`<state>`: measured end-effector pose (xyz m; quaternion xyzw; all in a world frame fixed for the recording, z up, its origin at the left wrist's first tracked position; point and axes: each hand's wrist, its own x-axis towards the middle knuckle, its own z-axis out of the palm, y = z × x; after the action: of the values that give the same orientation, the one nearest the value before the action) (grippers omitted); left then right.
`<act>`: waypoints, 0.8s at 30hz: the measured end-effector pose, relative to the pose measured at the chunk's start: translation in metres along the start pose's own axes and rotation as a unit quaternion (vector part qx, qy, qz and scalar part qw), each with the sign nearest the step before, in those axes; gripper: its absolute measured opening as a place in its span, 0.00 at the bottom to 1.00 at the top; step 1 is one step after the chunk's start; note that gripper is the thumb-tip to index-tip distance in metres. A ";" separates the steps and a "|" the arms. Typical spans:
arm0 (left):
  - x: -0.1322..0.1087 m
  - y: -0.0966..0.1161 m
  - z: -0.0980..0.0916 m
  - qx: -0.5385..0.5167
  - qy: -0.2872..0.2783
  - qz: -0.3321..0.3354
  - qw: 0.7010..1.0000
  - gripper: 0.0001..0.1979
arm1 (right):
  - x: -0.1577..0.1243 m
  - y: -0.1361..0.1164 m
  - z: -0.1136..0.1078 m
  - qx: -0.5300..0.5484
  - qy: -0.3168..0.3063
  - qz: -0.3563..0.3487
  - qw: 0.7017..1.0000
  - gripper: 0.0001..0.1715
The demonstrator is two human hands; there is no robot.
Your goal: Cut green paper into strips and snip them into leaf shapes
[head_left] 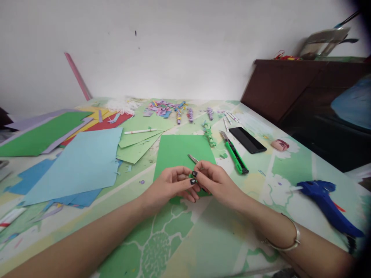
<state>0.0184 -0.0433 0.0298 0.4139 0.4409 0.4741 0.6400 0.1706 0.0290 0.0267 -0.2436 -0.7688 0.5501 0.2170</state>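
Both my hands meet over the near edge of a green paper sheet (181, 152) on the table. My left hand (171, 185) is closed in a pinch on a small green paper piece (191, 178) between the fingertips. My right hand (216, 181) is closed round a thin metal tool, tweezers (193, 158) by the look of the tip, which sticks out up and left over the green sheet. The tool's tip is close to the small paper piece. A bangle sits on my right wrist.
A green utility knife (233, 152), black phone (247, 139) and pink eraser (279, 144) lie right of the sheet. A blue glue gun (327, 202) is at the right edge. Light blue paper (78, 162), coloured sheets and rolled paper scraps (174, 108) cover the left and far side.
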 end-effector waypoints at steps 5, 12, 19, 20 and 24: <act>0.000 0.000 -0.001 -0.026 0.000 -0.008 1.000 0.11 | 0.002 0.000 -0.002 0.015 -0.001 0.012 1.000 0.11; 0.000 0.000 -0.003 -0.044 0.001 -0.007 0.999 0.07 | 0.006 0.006 -0.005 0.197 -0.057 0.040 0.978 0.16; 0.000 -0.002 -0.005 -0.029 0.003 -0.012 1.000 0.06 | 0.006 0.006 -0.007 0.215 -0.064 0.040 0.974 0.16; 0.000 -0.002 -0.006 -0.026 0.002 -0.013 1.000 0.06 | 0.006 0.006 -0.007 0.210 -0.062 0.039 0.975 0.16; 0.001 -0.003 -0.007 -0.020 0.002 -0.016 1.000 0.06 | 0.006 0.007 -0.008 0.191 -0.057 0.036 0.979 0.15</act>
<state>0.0127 -0.0420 0.0248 0.3931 0.4391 0.4729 0.6551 0.1718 0.0401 0.0228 -0.1937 -0.6516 0.7070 0.1949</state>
